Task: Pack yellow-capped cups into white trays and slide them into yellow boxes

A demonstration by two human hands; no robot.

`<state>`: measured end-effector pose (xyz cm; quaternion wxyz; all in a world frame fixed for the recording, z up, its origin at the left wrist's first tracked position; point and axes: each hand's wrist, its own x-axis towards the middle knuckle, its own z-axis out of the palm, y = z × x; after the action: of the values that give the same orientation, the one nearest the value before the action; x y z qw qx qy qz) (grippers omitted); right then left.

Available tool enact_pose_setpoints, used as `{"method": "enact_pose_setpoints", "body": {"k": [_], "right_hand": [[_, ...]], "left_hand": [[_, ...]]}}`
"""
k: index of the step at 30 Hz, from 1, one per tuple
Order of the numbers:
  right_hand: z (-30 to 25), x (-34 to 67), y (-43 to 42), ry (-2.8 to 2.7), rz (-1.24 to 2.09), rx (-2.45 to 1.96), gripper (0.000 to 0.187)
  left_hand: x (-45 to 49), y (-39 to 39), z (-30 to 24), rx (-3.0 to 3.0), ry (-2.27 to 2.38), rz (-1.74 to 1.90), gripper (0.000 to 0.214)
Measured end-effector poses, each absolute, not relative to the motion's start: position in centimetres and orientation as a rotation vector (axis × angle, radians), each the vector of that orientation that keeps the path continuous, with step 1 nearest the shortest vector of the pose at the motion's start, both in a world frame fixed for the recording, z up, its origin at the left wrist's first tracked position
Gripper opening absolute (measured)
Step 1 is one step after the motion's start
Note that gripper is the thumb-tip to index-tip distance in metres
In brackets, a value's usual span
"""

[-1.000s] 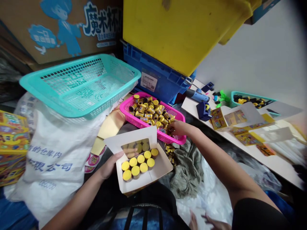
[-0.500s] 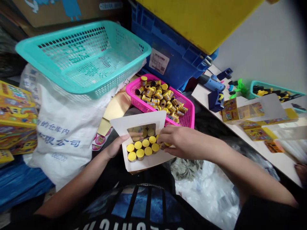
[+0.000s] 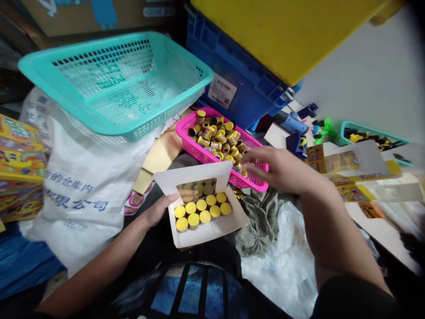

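At lower centre the left hand (image 3: pixel 160 210) grips a white cardboard box (image 3: pixel 206 233) of yellow-capped canisters (image 3: pixel 202 210), while the loosely spread right hand (image 3: pixel 282 170) hides one corner of the pink plastic basket (image 3: pixel 182 133)

My left hand (image 3: pixel 158 210) holds an open carton (image 3: pixel 212 235) with capped tubes (image 3: pixel 202 210) standing in rows inside it. Just beyond the carton lies a small mesh basket (image 3: pixel 257 186) heaped with more tubes, and my right hand (image 3: pixel 279 170) is above that basket's near corner. To the left, a larger mesh basket (image 3: pixel 109 131) rests on a woven sack (image 3: pixel 79 199). A crate (image 3: pixel 239 97) stands at the far side, and printed cards (image 3: pixel 348 190) lie on a table (image 3: pixel 381 230) to the right
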<state>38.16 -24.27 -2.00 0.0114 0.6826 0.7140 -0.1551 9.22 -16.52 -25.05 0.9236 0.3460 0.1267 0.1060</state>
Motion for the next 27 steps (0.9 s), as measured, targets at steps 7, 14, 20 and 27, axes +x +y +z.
{"method": "enact_pose_setpoints", "body": {"k": [7,14,20,27], "right_hand": [[-10.0,44.6,-19.5,1.746,-0.293,2.307,0.030],[-9.0,43.5,-20.9,1.838,-0.332,2.385,0.038],[-0.3,37.9,-26.6,2.441,-0.991,2.129,0.028],[-8.5,26.1,-24.5,2.582,-1.023,1.132,0.028]], "left_hand": [[9.2,-16.5,-25.4,0.721,0.271,0.202,0.053],[9.6,-16.7,-24.3,0.763,0.317,0.225,0.056],[9.8,-16.9,-23.9,0.779,0.291,0.249,0.058],[9.7,-16.8,-23.0,0.922,0.281,0.300,0.054]]}}
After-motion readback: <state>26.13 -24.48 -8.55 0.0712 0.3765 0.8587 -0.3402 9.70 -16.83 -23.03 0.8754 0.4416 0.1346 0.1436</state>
